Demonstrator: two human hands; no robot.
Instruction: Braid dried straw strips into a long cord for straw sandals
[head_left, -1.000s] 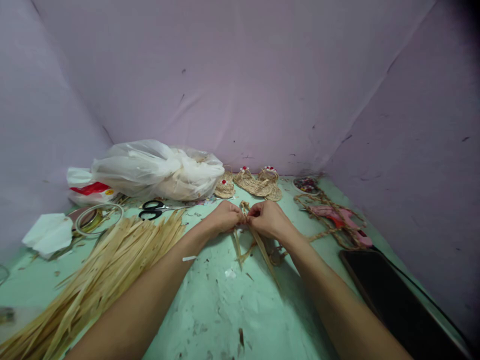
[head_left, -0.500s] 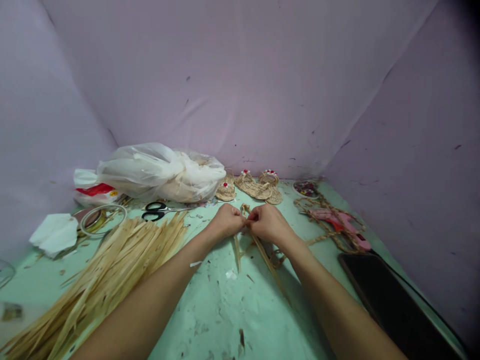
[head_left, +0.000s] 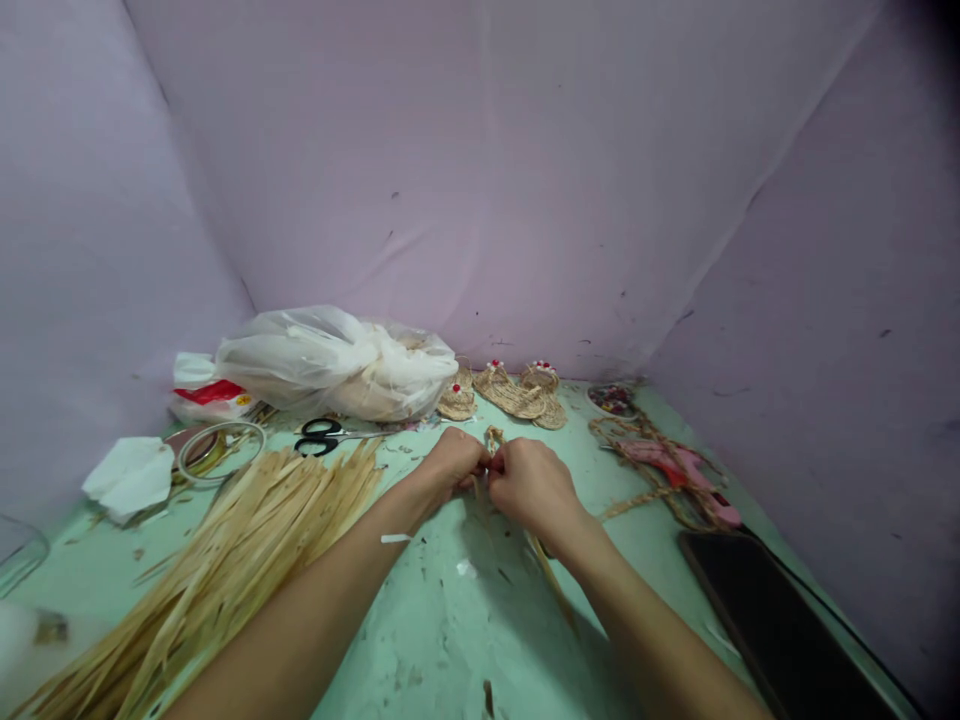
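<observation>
Because the dried strips (head_left: 255,535) lie so near the left forearm (head_left: 315,600), a careless sweep could scatter them. The left hand (head_left: 455,460) pinches narrowly at the twisted fibre cord (head_left: 494,437), its far end showing just beyond the fingertips (the grip itself is partly hidden), and the right hand (head_left: 531,485) pinches opposite; uneven tension or a loosened pinch could let it unravel. Rightward, rope (head_left: 637,502) draped across the pink glue gun (head_left: 682,462) could drag it if snagged.

Strips (head_left: 247,540) left, braid (head_left: 494,437) centre, glue gun (head_left: 725,511) right
Scissors (head_left: 336,436) lie behind the strips, before the plastic bag (head_left: 322,360); woven pieces (head_left: 517,398) rest behind the braid; a bead dish (head_left: 590,402) sits behind the glue gun.
</observation>
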